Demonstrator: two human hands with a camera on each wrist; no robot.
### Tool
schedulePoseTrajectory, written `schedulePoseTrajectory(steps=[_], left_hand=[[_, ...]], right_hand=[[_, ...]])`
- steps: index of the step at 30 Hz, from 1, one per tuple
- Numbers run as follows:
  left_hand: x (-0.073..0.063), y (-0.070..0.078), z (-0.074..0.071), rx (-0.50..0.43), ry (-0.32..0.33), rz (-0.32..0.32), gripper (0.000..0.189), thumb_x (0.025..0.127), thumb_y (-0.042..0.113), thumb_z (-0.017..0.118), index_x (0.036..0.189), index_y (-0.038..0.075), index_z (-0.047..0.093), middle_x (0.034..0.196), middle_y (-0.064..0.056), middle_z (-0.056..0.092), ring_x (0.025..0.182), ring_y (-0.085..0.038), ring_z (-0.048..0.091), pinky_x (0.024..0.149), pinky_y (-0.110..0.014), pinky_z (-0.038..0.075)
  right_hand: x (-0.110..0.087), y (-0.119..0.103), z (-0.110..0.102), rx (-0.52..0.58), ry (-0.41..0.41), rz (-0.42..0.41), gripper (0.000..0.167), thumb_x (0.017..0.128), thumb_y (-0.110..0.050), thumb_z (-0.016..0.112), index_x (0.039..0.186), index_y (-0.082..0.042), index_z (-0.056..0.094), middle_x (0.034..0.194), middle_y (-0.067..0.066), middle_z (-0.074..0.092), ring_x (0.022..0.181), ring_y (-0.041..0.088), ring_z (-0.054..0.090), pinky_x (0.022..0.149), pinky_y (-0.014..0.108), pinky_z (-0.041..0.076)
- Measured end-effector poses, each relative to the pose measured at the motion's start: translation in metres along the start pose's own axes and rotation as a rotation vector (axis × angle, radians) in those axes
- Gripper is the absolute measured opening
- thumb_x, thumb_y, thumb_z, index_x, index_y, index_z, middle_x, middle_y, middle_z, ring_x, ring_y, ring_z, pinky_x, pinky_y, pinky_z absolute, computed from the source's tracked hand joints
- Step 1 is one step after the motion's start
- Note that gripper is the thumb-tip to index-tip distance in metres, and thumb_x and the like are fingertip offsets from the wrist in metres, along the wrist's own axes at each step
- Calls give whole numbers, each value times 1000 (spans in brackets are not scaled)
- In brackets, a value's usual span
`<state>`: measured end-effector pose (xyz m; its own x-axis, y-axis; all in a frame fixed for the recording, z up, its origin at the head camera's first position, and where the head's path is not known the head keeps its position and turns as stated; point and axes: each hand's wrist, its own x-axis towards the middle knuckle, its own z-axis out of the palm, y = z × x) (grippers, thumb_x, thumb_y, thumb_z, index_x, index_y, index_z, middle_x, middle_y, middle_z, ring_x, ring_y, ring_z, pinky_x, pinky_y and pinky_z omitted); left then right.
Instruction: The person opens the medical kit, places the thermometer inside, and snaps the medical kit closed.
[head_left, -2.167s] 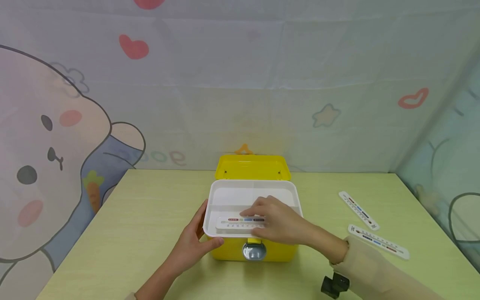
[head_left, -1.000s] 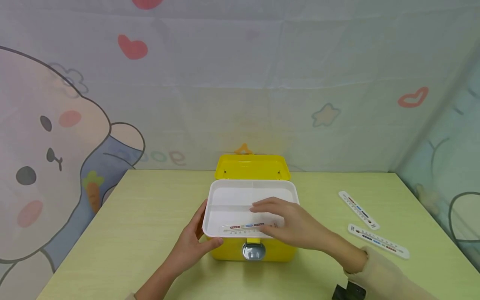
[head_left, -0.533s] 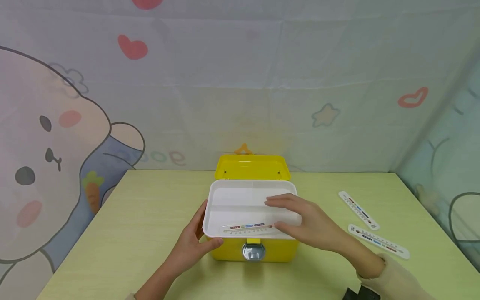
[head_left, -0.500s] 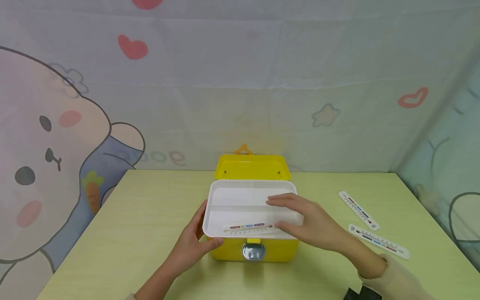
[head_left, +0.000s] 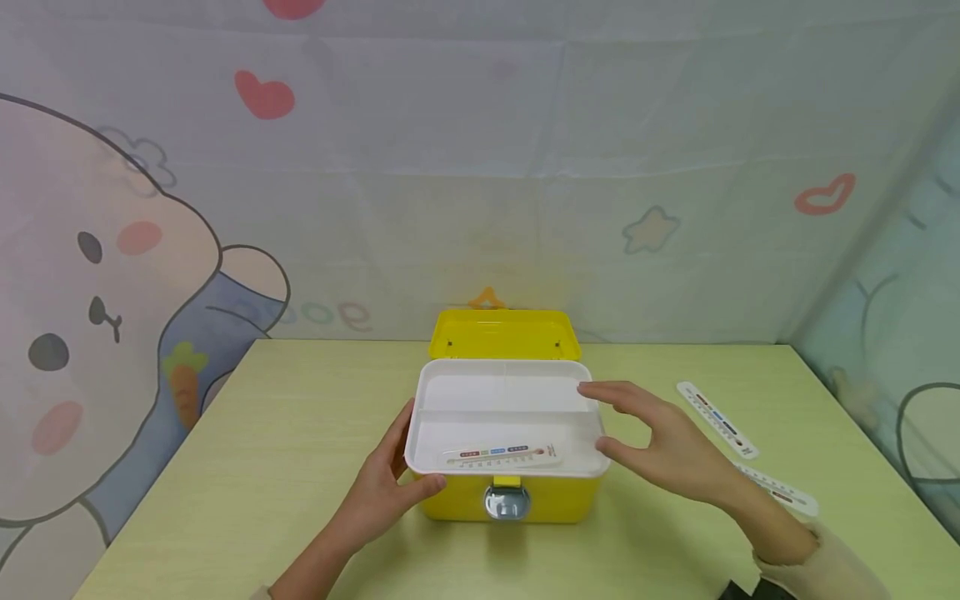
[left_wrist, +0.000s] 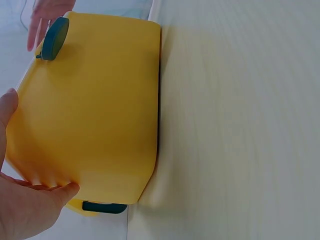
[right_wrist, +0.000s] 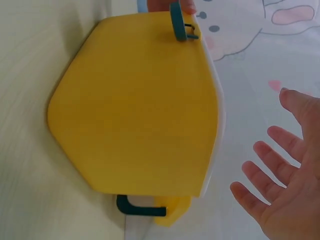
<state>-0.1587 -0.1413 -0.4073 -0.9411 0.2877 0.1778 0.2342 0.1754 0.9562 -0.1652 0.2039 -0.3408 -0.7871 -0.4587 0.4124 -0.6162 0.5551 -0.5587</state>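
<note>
A yellow storage box with a white tray in its top stands on the table, lid raised. A white thermometer card with coloured labels lies along the tray's front edge. My left hand holds the box's left side, thumb at the front corner. In the left wrist view, its fingertips press the yellow side wall. Past the tray's right rim hovers my right hand, fingers spread, holding nothing. Two more thermometers lie on the table's right: one in full view, another partly hidden behind the right wrist.
The yellow lid leans back near the cloth backdrop. A clear latch hangs on the box front. In the right wrist view a dark green handle shows at the box's far side. Pale wood table surrounds it.
My right hand has let go of the thermometer in the tray's front section and drawn back rightward past the rim. The thermometer now lies lower in the tray. My left hand stays put.
</note>
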Motion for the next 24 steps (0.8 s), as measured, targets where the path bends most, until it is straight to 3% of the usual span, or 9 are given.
schedulePoseTrajectory(steps=[11, 20, 24], left_hand=[[0, -1, 0, 2, 7, -1, 94, 76, 17, 75, 148, 27, 15, 148, 0, 29, 127, -22, 41, 105, -45, 33], [0, -1, 0, 6, 3, -7, 95, 76, 18, 76, 148, 26, 14, 148, 0, 29, 128, -23, 41, 106, -45, 32], [0, 0, -1, 4, 2, -10, 95, 76, 18, 76, 148, 27, 14, 148, 0, 29, 127, -23, 41, 106, -43, 33]], right_hand=[[-21, 31, -13, 11, 41, 29, 56, 84, -13, 68, 135, -23, 46, 132, -7, 49, 119, 0, 43, 96, 13, 39], [-34, 55, -25, 39, 91, 54, 56, 83, -5, 66, 134, -18, 47, 128, 0, 51, 116, -2, 45, 94, 10, 38], [-41, 63, -29, 25, 120, 97, 55, 84, -7, 65, 135, -20, 47, 127, -5, 51, 116, -2, 45, 92, 8, 37]])
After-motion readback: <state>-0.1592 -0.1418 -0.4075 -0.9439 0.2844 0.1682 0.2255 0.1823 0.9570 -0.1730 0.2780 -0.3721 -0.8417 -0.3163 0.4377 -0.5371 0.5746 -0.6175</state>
